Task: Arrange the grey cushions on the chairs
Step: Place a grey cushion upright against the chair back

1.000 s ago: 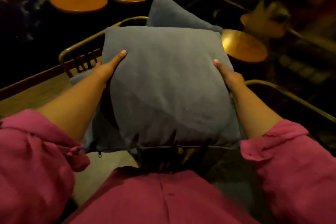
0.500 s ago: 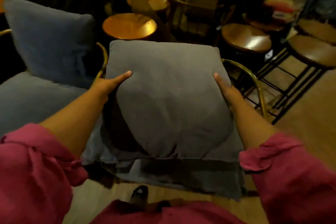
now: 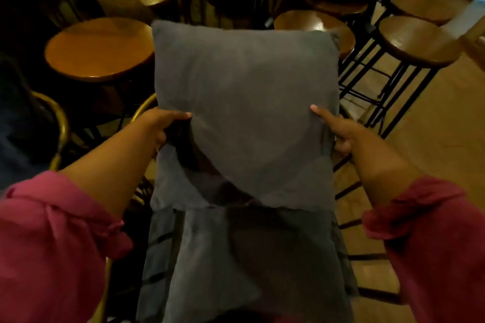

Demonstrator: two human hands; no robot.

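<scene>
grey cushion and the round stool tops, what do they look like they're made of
Grey cushion: soft woven fabric, matte; it creases and dents where the left hand and right hand grip it. Round stool tops: probably varnished wood, brown with glossy highlights. Stool legs: thin black metal, apparently.

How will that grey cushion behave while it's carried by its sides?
The grey cushion probably gives easily: it dents where the left hand and right hand pinch it. It keeps its shape upright, so likely light and well stuffed.
</scene>
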